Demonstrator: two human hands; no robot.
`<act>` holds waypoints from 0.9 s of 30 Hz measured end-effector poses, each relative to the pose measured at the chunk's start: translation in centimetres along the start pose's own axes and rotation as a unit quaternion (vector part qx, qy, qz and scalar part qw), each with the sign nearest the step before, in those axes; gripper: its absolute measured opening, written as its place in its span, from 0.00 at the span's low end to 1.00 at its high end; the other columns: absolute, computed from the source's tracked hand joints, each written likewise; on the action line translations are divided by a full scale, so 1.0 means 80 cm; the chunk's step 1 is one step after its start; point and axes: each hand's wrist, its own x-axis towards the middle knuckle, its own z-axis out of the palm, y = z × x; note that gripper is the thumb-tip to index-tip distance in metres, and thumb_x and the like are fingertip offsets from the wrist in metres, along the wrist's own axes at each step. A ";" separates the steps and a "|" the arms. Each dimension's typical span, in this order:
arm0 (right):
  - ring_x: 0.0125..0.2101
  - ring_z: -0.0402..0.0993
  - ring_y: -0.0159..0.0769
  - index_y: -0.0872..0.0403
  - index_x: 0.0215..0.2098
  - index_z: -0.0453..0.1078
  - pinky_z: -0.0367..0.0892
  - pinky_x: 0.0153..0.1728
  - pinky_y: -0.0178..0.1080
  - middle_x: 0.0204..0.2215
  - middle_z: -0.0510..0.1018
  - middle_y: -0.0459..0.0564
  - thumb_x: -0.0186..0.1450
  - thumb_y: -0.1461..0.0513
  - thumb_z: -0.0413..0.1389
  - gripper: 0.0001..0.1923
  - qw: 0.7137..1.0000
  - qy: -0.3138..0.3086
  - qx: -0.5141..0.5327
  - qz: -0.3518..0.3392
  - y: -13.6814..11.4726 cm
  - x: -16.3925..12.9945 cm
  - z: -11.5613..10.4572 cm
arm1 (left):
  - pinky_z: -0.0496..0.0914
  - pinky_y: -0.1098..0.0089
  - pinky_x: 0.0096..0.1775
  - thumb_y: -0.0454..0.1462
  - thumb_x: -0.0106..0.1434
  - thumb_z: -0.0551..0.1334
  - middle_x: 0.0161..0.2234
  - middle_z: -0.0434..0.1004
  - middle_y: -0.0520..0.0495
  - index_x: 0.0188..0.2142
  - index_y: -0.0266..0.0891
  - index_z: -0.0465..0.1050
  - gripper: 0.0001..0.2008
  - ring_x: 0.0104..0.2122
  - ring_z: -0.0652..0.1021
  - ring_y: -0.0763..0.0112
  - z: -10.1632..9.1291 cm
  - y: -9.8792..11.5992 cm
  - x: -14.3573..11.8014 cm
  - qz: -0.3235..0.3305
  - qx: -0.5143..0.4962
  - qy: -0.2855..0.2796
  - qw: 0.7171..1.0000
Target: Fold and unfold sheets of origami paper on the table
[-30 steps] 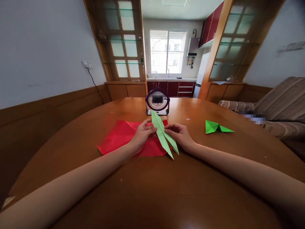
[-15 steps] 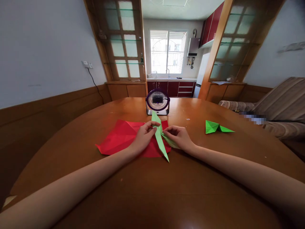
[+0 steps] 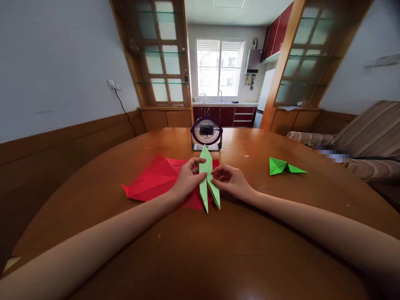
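Swung upright since a second ago, the long pointed light-green folded paper (image 3: 206, 179) now stands pinched between your left hand (image 3: 187, 180) and right hand (image 3: 229, 180), over the creased red paper sheet (image 3: 156, 181).

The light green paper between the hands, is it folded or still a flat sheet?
Folded. The light green paper is a narrow pointed shape with two separate tips at the near end, pinched by the left hand and right hand.
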 end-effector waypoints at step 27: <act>0.22 0.66 0.29 0.53 0.29 0.66 0.60 0.25 0.32 0.22 0.72 0.44 0.61 0.64 0.54 0.02 0.959 0.007 -0.248 -0.136 -0.004 -0.006 -0.003 | 0.67 0.71 0.30 0.29 0.44 0.60 0.23 0.70 0.53 0.26 0.36 0.67 0.07 0.24 0.71 0.73 0.009 -0.003 0.000 -0.114 -0.127 0.003 0.985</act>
